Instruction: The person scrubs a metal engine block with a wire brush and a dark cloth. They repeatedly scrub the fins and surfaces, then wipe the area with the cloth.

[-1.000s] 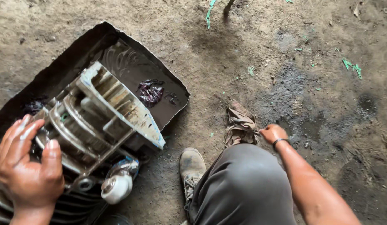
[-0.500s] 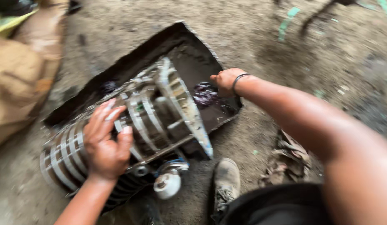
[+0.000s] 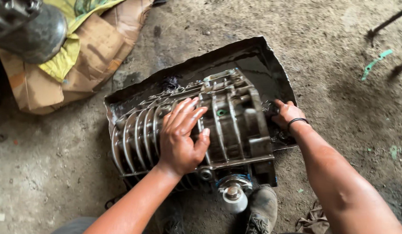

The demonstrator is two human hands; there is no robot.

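A person crouched on a dirt floor (image 3: 339, 108) steadies a finned engine block (image 3: 196, 134) that lies on its side in a shallow black metal tray (image 3: 270, 65), its long axis running left to right across the view, cooling fins toward the left and the ribbed crankcase end toward the right. The left hand (image 3: 181, 138) lies flat on top of the casting, fingers spread and unclenched, palm pressed over the fins where they meet the case; it is the hand on the block, gripping nothing. The right hand (image 3: 286, 113) reaches into the tray just beyond the crankcase end, fingers curled down into the dark oily residue there, a dark band on the wrist; whether they pinch anything cannot be told. The block therefore sits directly under the left palm and immediately to the left of the right fingers. The casting is dull grey aluminium, grimy and oil-streaked, with thin parallel fins and thicker ribs. A round silver fitting (image 3: 233, 194) juts from its near side, just above a worn boot (image 3: 261, 208). Crumpled cardboard and yellow cloth (image 3: 71, 56) lie well apart at upper left, beside a dark metal cylinder (image 3: 32, 26)
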